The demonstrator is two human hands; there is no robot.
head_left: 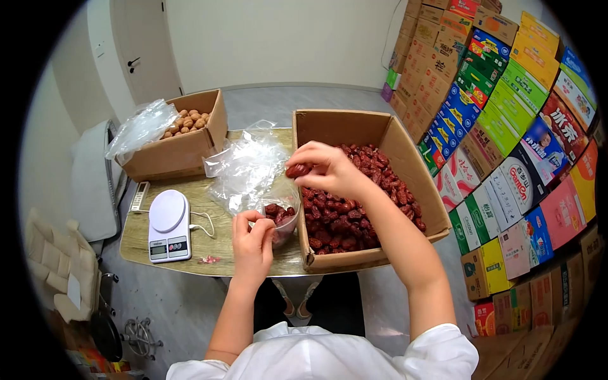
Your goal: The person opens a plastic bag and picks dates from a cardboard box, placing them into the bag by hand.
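Observation:
My right hand (329,170) is closed in a pinch on a dried red date (297,170), held above the left edge of a large cardboard box (405,145). Many wrinkled dates (345,221) fill the bottom of that box. Lower down, my left hand (252,237) is closed on the side of a clear plastic bag (289,232) with several dates (276,213) inside. Part of the bag is hidden behind my fingers. A heap of clear plastic bags (244,177) lies just beyond it on the wooden table (142,235).
A white kitchen scale (168,225) with a cable stands at the left. Behind it, a cardboard box (171,155) holds walnuts (185,121) and plastic bags (142,130). Stacked cartons (500,158) line the right side; a beige chair (60,259) stands at the left.

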